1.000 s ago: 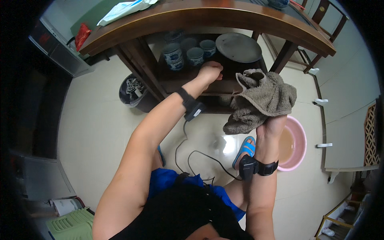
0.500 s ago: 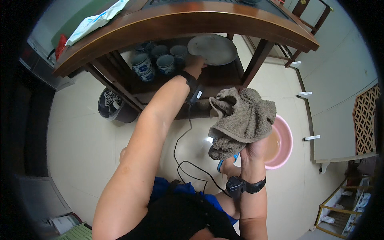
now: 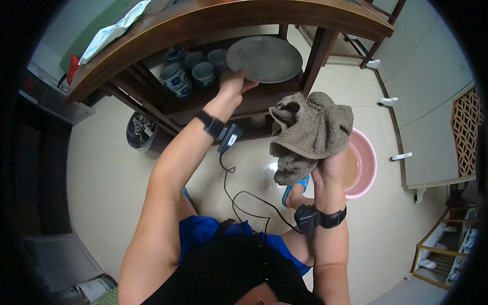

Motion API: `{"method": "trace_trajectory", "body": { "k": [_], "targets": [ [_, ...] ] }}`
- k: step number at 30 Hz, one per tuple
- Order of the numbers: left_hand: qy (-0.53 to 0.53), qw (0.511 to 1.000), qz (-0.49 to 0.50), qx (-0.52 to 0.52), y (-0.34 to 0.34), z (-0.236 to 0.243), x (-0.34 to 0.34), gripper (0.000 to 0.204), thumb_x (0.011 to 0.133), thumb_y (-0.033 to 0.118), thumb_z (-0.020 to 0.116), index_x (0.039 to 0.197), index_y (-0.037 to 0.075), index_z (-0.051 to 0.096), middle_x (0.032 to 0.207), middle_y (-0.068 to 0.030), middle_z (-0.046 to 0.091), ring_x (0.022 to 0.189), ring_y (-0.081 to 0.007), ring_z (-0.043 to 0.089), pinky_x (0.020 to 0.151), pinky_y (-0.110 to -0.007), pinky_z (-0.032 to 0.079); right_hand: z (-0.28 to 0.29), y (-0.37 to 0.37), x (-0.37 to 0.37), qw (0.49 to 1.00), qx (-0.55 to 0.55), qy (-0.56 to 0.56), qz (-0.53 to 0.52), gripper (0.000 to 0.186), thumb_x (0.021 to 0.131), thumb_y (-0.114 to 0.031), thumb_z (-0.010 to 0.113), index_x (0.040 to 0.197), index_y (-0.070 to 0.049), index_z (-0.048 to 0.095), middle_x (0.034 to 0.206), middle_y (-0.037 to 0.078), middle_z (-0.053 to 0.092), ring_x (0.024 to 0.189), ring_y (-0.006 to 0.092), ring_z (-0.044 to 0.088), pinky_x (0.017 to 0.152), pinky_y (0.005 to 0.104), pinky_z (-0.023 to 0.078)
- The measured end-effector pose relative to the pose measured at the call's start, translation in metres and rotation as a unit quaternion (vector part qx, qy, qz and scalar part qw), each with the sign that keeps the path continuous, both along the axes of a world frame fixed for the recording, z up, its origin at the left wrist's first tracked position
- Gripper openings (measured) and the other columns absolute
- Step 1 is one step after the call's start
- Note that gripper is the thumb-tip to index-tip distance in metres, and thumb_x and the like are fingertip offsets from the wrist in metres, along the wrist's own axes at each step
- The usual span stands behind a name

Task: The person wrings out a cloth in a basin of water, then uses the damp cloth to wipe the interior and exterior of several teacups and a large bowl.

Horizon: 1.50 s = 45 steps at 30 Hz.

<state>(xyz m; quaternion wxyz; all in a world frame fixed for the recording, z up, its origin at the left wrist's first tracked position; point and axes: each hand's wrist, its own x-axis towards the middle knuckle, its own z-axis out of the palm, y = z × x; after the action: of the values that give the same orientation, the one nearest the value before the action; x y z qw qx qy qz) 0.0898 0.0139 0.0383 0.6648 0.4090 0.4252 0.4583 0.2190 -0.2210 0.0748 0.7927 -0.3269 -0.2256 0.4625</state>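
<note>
My left hand [image 3: 234, 85] reaches under the tabletop to the shelf and grips the near left rim of a large round grey tray [image 3: 264, 58]. Its fingers are partly hidden at the tray's edge. A crumpled grey-brown towel [image 3: 317, 127] lies in my right hand [image 3: 329, 169], held up in front of the table; most of those fingers are behind the cloth. Just left of the tray, several blue-and-white cups [image 3: 203, 74] stand on the shelf, some of them stacked.
The dark wooden table [image 3: 223, 21] overhangs the shelf. A pink basin [image 3: 368, 162] of cloudy water stands on the floor at right, a waste bin [image 3: 142, 131] at left. A black cable [image 3: 235, 195] trails from my left wrist. White cabinets [image 3: 432, 122] line the right side.
The tray's near edge has tilted or shifted slightly toward me, with my left hand on its rim. My right hand still holds the towel, a little higher in view. The whole view has shifted somewhat.
</note>
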Motion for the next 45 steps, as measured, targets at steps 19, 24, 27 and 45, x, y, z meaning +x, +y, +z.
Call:
{"method": "trace_trajectory", "body": {
  "k": [19,24,27,45],
  "targets": [
    [-0.016,0.961,-0.235,-0.144,-0.174,-0.025,-0.149,0.054,0.074,-0.005,0.053,0.127,-0.004,0.038,0.112,-0.0175,0.058,0.090,-0.0237,0.066,0.073,-0.033,0.060,-0.042,0.037,-0.054,0.564,-0.144,-0.812,-0.041,0.084,0.064,-0.017,0.072,0.139,-0.007,0.035,0.144,0.022,0.027,0.135,0.0449,0.020,0.104,0.0578,0.027],
    [0.008,0.972,-0.192,-0.139,-0.183,-0.025,-0.162,0.052,0.076,-0.003,0.053,0.127,0.000,0.040,0.112,-0.0125,0.058,0.094,-0.0201,0.064,0.077,-0.033,0.058,-0.064,0.053,-0.098,0.609,-0.149,-0.779,0.001,0.085,0.065,-0.023,0.070,0.140,-0.011,0.033,0.148,0.020,0.020,0.134,0.0470,0.018,0.107,0.0535,0.025],
    [0.014,0.974,-0.189,-0.126,-0.180,-0.022,-0.171,0.052,0.077,-0.003,0.053,0.127,0.002,0.041,0.113,-0.0109,0.058,0.097,-0.0195,0.062,0.080,-0.034,0.056,-0.069,0.059,-0.105,0.628,-0.078,-0.774,0.001,0.085,0.064,-0.025,0.071,0.139,-0.008,0.034,0.146,0.022,0.023,0.133,0.0484,0.020,0.101,0.0583,0.030],
    [-0.032,0.989,-0.134,-0.054,-0.172,-0.009,-0.165,0.059,0.072,-0.004,0.055,0.128,0.002,0.039,0.114,-0.0097,0.057,0.096,-0.0181,0.062,0.074,-0.031,0.057,-0.026,0.037,-0.066,0.565,-0.035,-0.824,-0.024,0.081,0.060,-0.024,0.078,0.134,-0.031,0.046,0.143,0.010,0.034,0.136,0.0402,0.022,0.107,0.0598,0.024]
  ]
}}
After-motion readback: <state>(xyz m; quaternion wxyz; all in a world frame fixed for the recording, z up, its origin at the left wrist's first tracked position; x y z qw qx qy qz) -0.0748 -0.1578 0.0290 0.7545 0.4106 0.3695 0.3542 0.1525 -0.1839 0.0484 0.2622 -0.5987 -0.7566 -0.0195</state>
